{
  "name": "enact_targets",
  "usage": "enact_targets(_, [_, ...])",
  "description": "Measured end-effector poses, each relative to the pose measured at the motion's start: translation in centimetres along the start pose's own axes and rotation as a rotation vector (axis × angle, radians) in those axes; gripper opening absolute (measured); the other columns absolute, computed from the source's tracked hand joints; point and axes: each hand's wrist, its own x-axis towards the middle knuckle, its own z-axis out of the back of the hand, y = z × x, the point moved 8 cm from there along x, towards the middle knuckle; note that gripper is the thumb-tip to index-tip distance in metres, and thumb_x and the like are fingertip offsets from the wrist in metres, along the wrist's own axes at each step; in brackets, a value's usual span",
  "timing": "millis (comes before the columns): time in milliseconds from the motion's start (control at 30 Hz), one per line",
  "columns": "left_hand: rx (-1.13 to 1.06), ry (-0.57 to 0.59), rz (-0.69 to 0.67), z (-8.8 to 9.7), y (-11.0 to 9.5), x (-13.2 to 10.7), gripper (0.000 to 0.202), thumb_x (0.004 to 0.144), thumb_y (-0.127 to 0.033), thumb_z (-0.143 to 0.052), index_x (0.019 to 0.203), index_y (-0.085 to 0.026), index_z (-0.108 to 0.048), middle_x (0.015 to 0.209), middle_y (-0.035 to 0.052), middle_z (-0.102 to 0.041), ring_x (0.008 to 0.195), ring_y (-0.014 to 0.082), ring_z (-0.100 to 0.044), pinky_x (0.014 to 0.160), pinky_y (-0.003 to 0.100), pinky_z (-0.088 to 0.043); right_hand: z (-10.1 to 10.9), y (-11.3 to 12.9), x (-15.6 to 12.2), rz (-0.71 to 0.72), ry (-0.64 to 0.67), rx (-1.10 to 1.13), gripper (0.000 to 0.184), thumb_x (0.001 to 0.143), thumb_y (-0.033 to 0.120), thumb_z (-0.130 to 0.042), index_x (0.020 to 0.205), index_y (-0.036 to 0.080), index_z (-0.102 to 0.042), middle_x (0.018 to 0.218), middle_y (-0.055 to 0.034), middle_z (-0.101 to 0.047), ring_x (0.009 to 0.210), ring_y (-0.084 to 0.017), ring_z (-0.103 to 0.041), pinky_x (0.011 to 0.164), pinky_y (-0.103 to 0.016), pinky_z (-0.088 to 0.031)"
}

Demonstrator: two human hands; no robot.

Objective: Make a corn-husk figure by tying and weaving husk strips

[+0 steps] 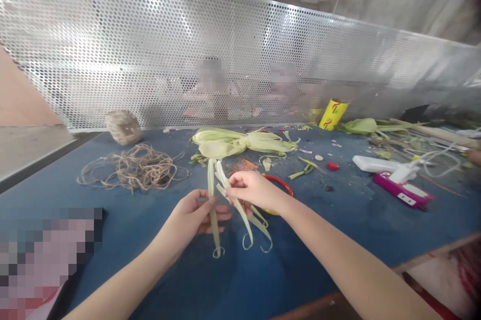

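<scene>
My L hand (199, 211), part-open, pinches one husk strip (211, 177); R hand (251, 191), fingers curled, pinches other strips (222, 175), prob. to keep 'em apart. I've both just this side of husk bundle (221, 145), over surface (240, 280).

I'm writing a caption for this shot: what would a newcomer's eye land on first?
Probably the pale strips in front, pinched by the left hand and the right hand, with a leafy green bundle just beyond on the blue table. Next, the bright yellow cylinder farther back on the right, near the perforated screen, and the purple power strip nearer, at right.
</scene>
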Motion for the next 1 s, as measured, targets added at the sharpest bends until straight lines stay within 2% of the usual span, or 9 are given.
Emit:
enact_targets(133, [0.033,0.044,-0.086,-0.2,-0.7,-0.5,0.026,0.073,-0.038,-0.062,0.08,-0.019,-0.045,0.073,0.0043,-0.071,0.08,0.0218,-0.067,0.068,0.034,-0.056,-0.9,0.2,0.0,0.045,-0.006,0.158,0.017,0.075,0.03,-0.058,0.07,0.018,-0.049,0.062,0.003,-0.052,0.046,-0.011,-0.057,0.035,-0.022,-0.047])
enact_targets(300, [0.125,0.065,-0.152,-0.6,-1.6,-1.0,0.027,0.075,-0.042,-0.058,0.084,-0.019,-0.047,0.07,0.0025,-0.069,0.073,0.0215,-0.067,0.065,0.036,-0.056,-1.9,0.2,-0.2,0.024,0.045,0.251,0.024,0.075,0.04,-0.057,0.074,0.017,-0.054,0.059,0.0005,-0.056,0.048,-0.014,-0.058,0.038,-0.025,-0.049])
enact_targets(400, [0.163,0.105,-0.166,-0.9,-1.5,-0.9,0.026,0.076,-0.038,-0.057,0.089,-0.019,-0.045,0.069,0.0006,-0.068,0.066,0.0191,-0.066,0.06,0.032,-0.054,-1.7,0.2,-0.5,0.012,0.0,0.117,0.022,0.082,0.039,-0.047,0.075,0.019,-0.052,0.057,0.0011,-0.056,0.047,-0.014,-0.057,0.041,-0.026,-0.048])
enact_targets(467, [0.219,0.118,-0.198,-1.0,-1.4,-0.9,0.025,0.077,-0.036,-0.056,0.09,-0.019,-0.044,0.064,-0.0015,-0.065,0.057,0.0161,-0.063,0.05,0.027,-0.05,-1.5,0.3,-0.6,0.024,-0.04,-0.018,0.021,0.084,0.038,-0.044,0.074,0.02,-0.05,0.055,0.0023,-0.053,0.044,-0.013,-0.054,0.04,-0.024,-0.044])
enact_targets(567, [0.368,0.066,-0.277,-0.8,-1.6,-1.0,0.023,0.077,-0.034,-0.055,0.091,-0.018,-0.045,0.053,-0.0061,-0.056,0.045,0.0116,-0.053,0.044,0.022,-0.041,-0.9,0.6,-0.5,0.067,-0.123,-0.191,0.025,0.082,0.039,-0.047,0.067,0.019,-0.047,0.054,0.0033,-0.049,0.044,-0.01,-0.046,0.042,-0.021,-0.036])
enact_targets(667, [0.495,0.032,-0.343,-0.8,-1.7,-1.3,0.021,0.078,-0.032,-0.052,0.092,-0.02,-0.044,0.052,-0.0087,-0.05,0.045,0.011,-0.051,0.046,0.022,-0.038,-0.4,0.9,-0.4,0.116,-0.204,-0.281,0.027,0.078,0.04,-0.052,0.065,0.018,-0.046,0.061,0.0022,-0.051,0.055,-0.011,-0.047,0.05,-0.022,-0.036])
enact_targets(767, [0.616,-0.015,-0.377,-0.7,-1.7,-1.4,0.018,0.078,-0.03,-0.051,0.09,-0.022,-0.041,0.051,-0.0105,-0.044,0.045,0.0114,-0.05,0.047,0.022,-0.036,-0.6,0.7,-0.2,0.121,-0.191,-0.234,0.023,0.078,0.04,-0.053,0.071,0.018,-0.047,0.068,0.0011,-0.054,0.061,-0.012,-0.05,0.053,-0.022,-0.037])
enact_targets(900, [0.843,-0.078,-0.455,-0.7,-2.0,-1.4,0.016,0.077,-0.024,-0.049,0.088,-0.023,-0.038,0.053,-0.0091,-0.044,0.047,0.0129,-0.049,0.049,0.023,-0.034,-1.1,0.1,-0.1,0.055,-0.172,-0.19,0.027,0.079,0.043,-0.049,0.068,0.02,-0.041,0.056,0.0051,-0.045,0.046,-0.009,-0.043,0.045,-0.02,-0.033])
enact_targets(1000, [0.935,-0.089,-0.494,-1.0,-1.9,-1.5,0.017,0.077,-0.021,-0.046,0.092,-0.022,-0.039,0.056,-0.0069,-0.047,0.05,0.0143,-0.05,0.05,0.024,-0.033,-1.4,-0.1,-0.1,0.021,-0.124,-0.168,0.026,0.081,0.044,-0.044,0.07,0.021,-0.039,0.051,0.0068,-0.041,0.04,-0.009,-0.041,0.041,-0.021,-0.034])
